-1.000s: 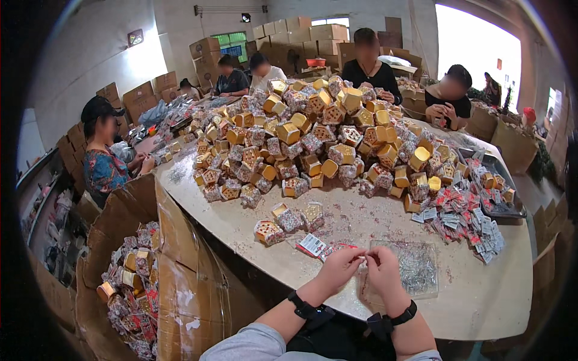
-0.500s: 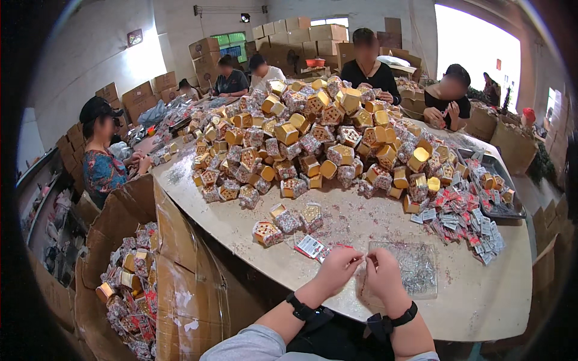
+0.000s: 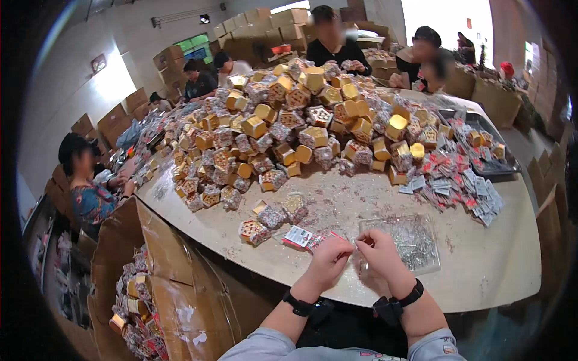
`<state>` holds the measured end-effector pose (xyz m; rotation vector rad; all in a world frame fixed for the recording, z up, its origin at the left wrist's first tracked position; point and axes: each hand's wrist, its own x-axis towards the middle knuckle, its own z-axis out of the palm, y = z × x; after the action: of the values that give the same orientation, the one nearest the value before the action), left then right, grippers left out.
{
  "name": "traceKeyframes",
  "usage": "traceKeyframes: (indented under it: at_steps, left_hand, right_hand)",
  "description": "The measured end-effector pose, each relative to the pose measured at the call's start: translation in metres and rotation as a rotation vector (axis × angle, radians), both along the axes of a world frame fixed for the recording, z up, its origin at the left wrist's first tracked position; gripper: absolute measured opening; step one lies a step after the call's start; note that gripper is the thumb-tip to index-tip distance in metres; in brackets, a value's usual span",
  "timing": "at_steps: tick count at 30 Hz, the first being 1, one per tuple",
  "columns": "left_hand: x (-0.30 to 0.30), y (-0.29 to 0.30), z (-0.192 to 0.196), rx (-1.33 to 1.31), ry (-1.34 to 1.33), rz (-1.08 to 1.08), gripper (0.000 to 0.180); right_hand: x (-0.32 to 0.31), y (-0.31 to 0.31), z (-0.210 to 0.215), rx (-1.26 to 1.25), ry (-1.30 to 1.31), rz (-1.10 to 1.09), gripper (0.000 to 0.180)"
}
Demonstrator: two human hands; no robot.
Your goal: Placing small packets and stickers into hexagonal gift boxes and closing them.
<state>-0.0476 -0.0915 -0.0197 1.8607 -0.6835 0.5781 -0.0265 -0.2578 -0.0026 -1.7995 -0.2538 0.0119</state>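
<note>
My left hand [image 3: 330, 260] and my right hand [image 3: 377, 255] come together above the near table edge. Both have their fingertips pinched, and whatever sits between them is too small to make out. Beside my left hand lies a flat packet with a white printed card [image 3: 298, 236] and red parts. Just beyond my right hand is a clear shallow tray [image 3: 435, 265] holding many thin, shiny pieces. Three glittery, many-sided ornaments with gold sides, one of them a red-dotted ornament [image 3: 253, 232], rest left of the packet.
A large heap of gold-sided ornaments [image 3: 289, 129] covers the table's middle. Red and white packets [image 3: 445, 174] spread at right beside a dark tray [image 3: 503, 169]. A cardboard box [image 3: 174, 271] of ornaments stands at left. Several co-workers [image 3: 336, 51] are around the table.
The view has shifted, so the table and heap appear further left and higher. Both hands stay pinched close together, with the left wrist turned slightly and the fingertips a little apart.
</note>
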Motion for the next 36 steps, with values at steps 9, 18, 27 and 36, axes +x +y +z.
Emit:
traceKeyframes:
  at_steps: [9, 18, 27, 36]
  left_hand:
    - [-0.002, 0.0, -0.009, -0.177, 0.116, -0.034, 0.022]
    - [-0.006, 0.003, -0.017, -0.471, 0.226, -0.125, 0.023]
    - [-0.003, 0.006, -0.018, -0.413, 0.164, -0.164, 0.025]
    - [0.002, 0.009, -0.017, -0.356, 0.167, -0.123, 0.028]
  right_hand:
    - [0.0, -0.001, 0.002, -0.057, -0.02, 0.076, 0.016]
    - [0.004, 0.0, -0.004, 0.315, 0.326, 0.168, 0.018]
    - [-0.003, 0.007, -0.002, 0.554, 0.407, 0.209, 0.018]
    - [-0.01, 0.011, 0.004, 0.478, 0.39, 0.231, 0.018]
